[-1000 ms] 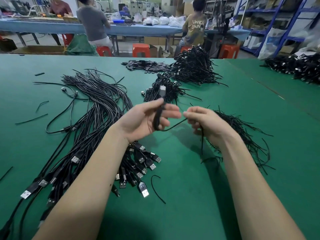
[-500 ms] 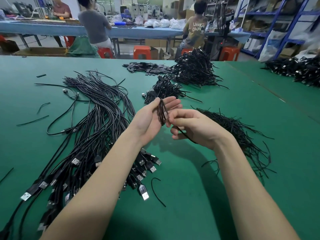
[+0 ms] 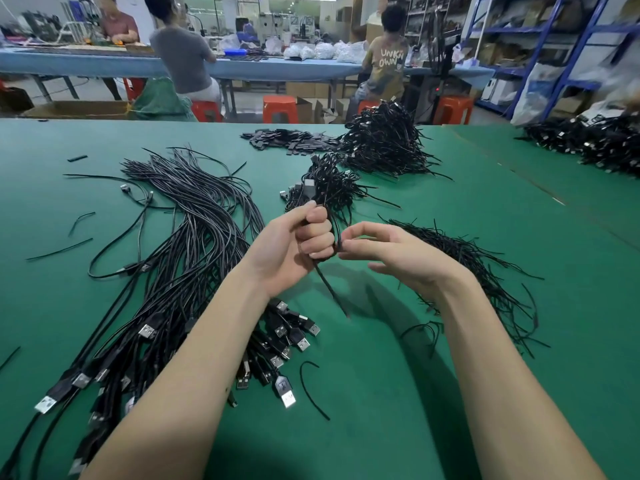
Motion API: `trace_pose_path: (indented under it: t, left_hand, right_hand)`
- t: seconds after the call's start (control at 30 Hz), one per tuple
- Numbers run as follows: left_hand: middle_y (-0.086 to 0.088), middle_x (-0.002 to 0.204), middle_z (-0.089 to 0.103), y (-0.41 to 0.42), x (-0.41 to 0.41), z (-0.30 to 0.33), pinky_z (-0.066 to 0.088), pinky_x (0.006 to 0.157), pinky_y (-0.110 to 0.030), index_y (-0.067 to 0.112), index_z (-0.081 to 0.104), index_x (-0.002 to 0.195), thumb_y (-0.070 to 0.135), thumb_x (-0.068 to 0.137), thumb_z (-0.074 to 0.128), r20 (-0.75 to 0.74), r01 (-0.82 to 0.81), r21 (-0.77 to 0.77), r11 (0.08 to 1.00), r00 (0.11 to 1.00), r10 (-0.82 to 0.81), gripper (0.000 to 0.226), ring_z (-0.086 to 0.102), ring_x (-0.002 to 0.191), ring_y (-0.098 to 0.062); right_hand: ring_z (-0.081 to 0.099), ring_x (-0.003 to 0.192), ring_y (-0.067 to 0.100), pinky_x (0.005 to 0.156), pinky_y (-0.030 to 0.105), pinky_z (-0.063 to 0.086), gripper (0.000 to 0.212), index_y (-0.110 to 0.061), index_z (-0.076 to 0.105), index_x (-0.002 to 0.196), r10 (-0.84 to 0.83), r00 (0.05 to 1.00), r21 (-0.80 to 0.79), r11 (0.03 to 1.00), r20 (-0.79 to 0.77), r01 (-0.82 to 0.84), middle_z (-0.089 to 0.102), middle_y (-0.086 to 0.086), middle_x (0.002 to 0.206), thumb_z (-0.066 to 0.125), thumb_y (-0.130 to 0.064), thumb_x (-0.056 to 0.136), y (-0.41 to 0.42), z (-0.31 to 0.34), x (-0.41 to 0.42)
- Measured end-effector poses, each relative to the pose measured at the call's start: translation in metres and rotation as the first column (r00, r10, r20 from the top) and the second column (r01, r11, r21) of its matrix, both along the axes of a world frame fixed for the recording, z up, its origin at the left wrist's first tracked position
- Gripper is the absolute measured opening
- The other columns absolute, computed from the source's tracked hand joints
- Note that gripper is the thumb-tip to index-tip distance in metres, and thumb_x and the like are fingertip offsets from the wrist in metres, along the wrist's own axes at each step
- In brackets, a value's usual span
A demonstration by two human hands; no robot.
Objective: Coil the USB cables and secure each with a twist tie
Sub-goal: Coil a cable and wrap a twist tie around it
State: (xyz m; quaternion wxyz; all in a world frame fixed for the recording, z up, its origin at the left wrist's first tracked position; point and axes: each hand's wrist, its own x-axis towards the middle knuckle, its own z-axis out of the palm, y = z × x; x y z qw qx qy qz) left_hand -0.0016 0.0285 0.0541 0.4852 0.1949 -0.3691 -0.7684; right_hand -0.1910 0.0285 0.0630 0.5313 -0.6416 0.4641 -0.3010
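My left hand grips a coiled black USB cable in its fist above the green table; the plug sticks up above the thumb. My right hand pinches a black twist tie at the coil's right side, and the tie's free end hangs down toward the table. A big bundle of uncoiled USB cables lies to the left, plugs toward me. A heap of loose twist ties lies under my right wrist.
Tied coils sit in a small pile just beyond my hands and a bigger heap behind it. More cables lie far right. Stray ties dot the mat. Several people sit at a blue table beyond.
My left hand closed from a loose hold into a fist round the coil. My right hand shifted to the coil's right side, and the tie now hangs below the left fist.
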Motion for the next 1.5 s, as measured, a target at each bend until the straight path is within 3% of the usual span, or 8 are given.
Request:
trace_pose_path:
  t: [0.17,0.33,0.63,0.87,1.07,1.17,1.33,1.5]
  left_hand:
    - [0.009,0.06,0.02,0.002,-0.001,0.003,0.035,0.053,-0.021,0.018,0.045,0.074,0.03,0.107,0.034,0.093,0.06,-0.068,0.996,0.994,-0.054,0.037,0.032,0.05,-0.008]
    - [0.009,0.051,0.044,-0.001,-0.022,0.0,0.044,0.064,-0.023,0.014,0.042,0.078,0.027,0.111,0.025,0.42,-0.224,-0.375,0.9,0.824,0.38,0.04,0.05,0.057,-0.013]
    - [0.017,0.083,0.055,0.002,-0.025,-0.006,0.041,0.075,-0.016,0.018,0.048,0.099,0.019,0.108,0.037,0.516,-0.187,-0.738,0.648,0.463,0.721,0.014,0.053,0.077,0.007]
    - [-0.014,0.115,0.058,0.001,-0.028,-0.009,0.038,0.086,-0.024,-0.001,0.049,0.12,0.01,0.106,0.036,0.534,-0.153,-0.8,0.58,0.26,0.804,0.022,0.055,0.103,-0.024]
    - [-0.02,0.105,0.066,0.004,-0.034,-0.008,0.052,0.081,-0.041,0.001,0.046,0.12,0.01,0.105,0.035,0.651,-0.112,-0.708,0.697,0.276,0.707,0.02,0.065,0.093,-0.038]
    - [-0.003,0.081,0.061,0.003,-0.032,-0.01,0.038,0.061,-0.03,0.012,0.044,0.101,0.005,0.102,0.035,0.649,-0.094,-0.731,0.676,0.211,0.731,0.011,0.057,0.069,-0.022]
    - [-0.003,0.092,0.058,0.001,-0.031,-0.015,0.033,0.064,-0.025,0.009,0.049,0.114,0.008,0.103,0.033,0.718,0.05,-0.687,0.725,0.201,0.666,0.019,0.052,0.075,-0.022]
    - [0.005,0.078,0.054,0.002,-0.039,-0.021,0.038,0.061,-0.027,0.025,0.034,0.104,0.02,0.107,0.034,0.69,-0.046,-0.529,0.847,0.559,0.461,0.006,0.045,0.065,-0.01]
  right_hand:
    - [0.064,0.073,0.005,0.066,0.019,0.052,0.012,-0.02,0.075,0.101,-0.115,0.979,-0.065,0.99,0.167,0.127,0.072,-0.01,0.081,0.076,-0.025,0.09,-0.003,-0.001,0.008]
    - [0.059,0.058,0.004,0.054,0.017,0.047,0.021,-0.012,0.079,0.106,-0.329,0.932,-0.199,0.913,0.151,0.355,0.073,-0.003,0.072,0.078,-0.025,0.089,-0.007,-0.007,0.02]
    - [0.069,0.072,0.015,0.065,0.026,0.057,0.016,-0.003,0.078,0.106,-0.342,0.891,-0.309,0.848,0.3,0.43,0.078,0.014,0.088,0.075,-0.009,0.091,-0.007,-0.007,0.021]
    - [0.072,0.068,0.01,0.081,0.043,0.063,0.013,-0.019,0.081,0.097,-0.35,0.898,-0.367,0.824,0.268,0.431,0.079,0.0,0.081,0.073,-0.011,0.092,-0.009,-0.014,0.029]
    - [0.077,0.079,0.018,0.084,0.042,0.062,0.016,-0.014,0.081,0.104,-0.414,0.9,-0.428,0.795,0.136,0.43,0.077,0.002,0.098,0.072,-0.01,0.092,-0.01,-0.013,0.026]
    - [0.076,0.084,0.026,0.087,0.04,0.061,0.029,-0.024,0.077,0.116,-0.297,0.942,-0.358,0.872,0.154,0.333,0.075,0.006,0.104,0.073,-0.012,0.09,-0.005,-0.006,0.028]
    - [0.06,0.062,0.011,0.07,0.029,0.05,0.012,-0.023,0.082,0.095,-0.39,0.913,-0.379,0.832,0.122,0.406,0.075,-0.004,0.078,0.08,-0.029,0.084,-0.006,-0.006,0.026]
    - [0.048,0.048,0.01,0.056,0.027,0.041,0.024,0.005,0.073,0.077,-0.444,0.87,-0.247,0.837,0.214,0.488,0.055,0.015,0.056,0.08,-0.017,0.084,-0.01,-0.009,0.009]
